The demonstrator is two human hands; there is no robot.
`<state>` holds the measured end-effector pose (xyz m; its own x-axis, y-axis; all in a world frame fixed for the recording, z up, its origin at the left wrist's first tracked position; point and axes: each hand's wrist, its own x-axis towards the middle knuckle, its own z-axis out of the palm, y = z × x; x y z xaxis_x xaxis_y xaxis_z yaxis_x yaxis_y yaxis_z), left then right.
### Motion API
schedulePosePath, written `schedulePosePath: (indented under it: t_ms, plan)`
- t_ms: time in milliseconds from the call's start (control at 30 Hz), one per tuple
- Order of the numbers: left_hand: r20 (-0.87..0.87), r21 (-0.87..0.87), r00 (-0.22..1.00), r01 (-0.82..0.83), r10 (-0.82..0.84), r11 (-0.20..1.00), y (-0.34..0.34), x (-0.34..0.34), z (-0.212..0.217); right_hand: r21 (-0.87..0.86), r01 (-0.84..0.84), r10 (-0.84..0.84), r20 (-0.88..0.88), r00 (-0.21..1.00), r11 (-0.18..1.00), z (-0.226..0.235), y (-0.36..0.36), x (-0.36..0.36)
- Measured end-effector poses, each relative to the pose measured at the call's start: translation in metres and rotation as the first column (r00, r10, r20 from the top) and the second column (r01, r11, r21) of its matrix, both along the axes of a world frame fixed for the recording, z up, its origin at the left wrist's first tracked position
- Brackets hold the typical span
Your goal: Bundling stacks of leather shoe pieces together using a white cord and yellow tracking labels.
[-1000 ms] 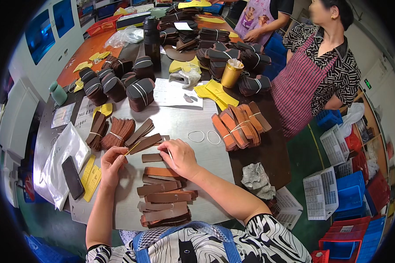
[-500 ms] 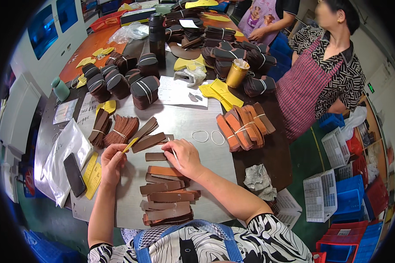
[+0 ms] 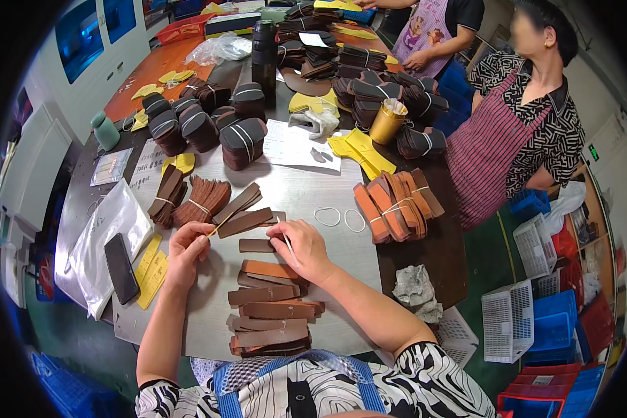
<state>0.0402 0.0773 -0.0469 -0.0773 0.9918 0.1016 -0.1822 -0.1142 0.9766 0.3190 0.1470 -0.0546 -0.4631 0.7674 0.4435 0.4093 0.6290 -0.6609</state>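
Observation:
My left hand (image 3: 190,252) pinches a narrow yellow strip (image 3: 221,224), seen nearly edge-on, above the grey board. In my right hand (image 3: 306,249) is a slim white pen-like stick (image 3: 289,249), its tip pointing away from me. Close to the fingers of that hand lies a short brown strip (image 3: 255,245). Longer dark brown strips (image 3: 245,222) rest just beyond, between the hands. Nearer me, brown and orange strips (image 3: 266,310) lie in overlapping layers. Left of these hands stand a banded brown strip bundle (image 3: 167,196) and a reddish-brown one (image 3: 203,198).
Two pale rubber bands (image 3: 327,217) lie right of centre, beside a banded orange-brown bundle (image 3: 396,205). A phone (image 3: 121,268), yellow cards (image 3: 150,273) and a clear bag (image 3: 103,240) sit at left. Dark stacked pieces (image 3: 244,145) and a gold cup (image 3: 387,122) stand farther back. A co-worker (image 3: 508,132) stands right.
The yellow strip has turned so that it shows more of its edge. The whole view has shifted slightly; both hands keep their holds.

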Motion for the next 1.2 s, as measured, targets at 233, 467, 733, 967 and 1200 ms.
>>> schedulePosePath:
  t_ms: [233, 467, 733, 967, 1200]
  plan:
    - [-0.106, 0.024, 0.993, -0.048, 0.050, 0.999, -0.003, 0.007, -0.002, -0.022, 0.006, -0.006, 0.016, 1.000, 1.000, 0.002, -0.007, 0.006]
    - [-0.048, -0.031, 0.985, -0.166, 0.165, 0.986, -0.008, 0.004, -0.009, -0.116, 0.057, -0.052, 0.046, 0.998, 0.992, -0.014, -0.005, -0.002]
    - [-0.024, 0.064, 0.996, -0.086, 0.087, 0.994, 0.003, -0.003, 0.021, -0.220, 0.002, -0.048, -0.206, 0.977, 0.976, 0.001, 0.011, 0.005]
    - [-0.668, 0.124, 0.739, 0.230, -0.090, 0.965, 0.003, 0.037, 0.050, -0.619, -0.110, -0.245, -0.460, 0.854, 0.778, 0.032, 0.013, 0.025]
    - [-0.884, 0.297, 0.462, 0.445, 0.067, 0.845, 0.030, 0.059, 0.025, -0.714, -0.102, -0.339, -0.447, 0.828, 0.692, 0.042, -0.021, 0.051]
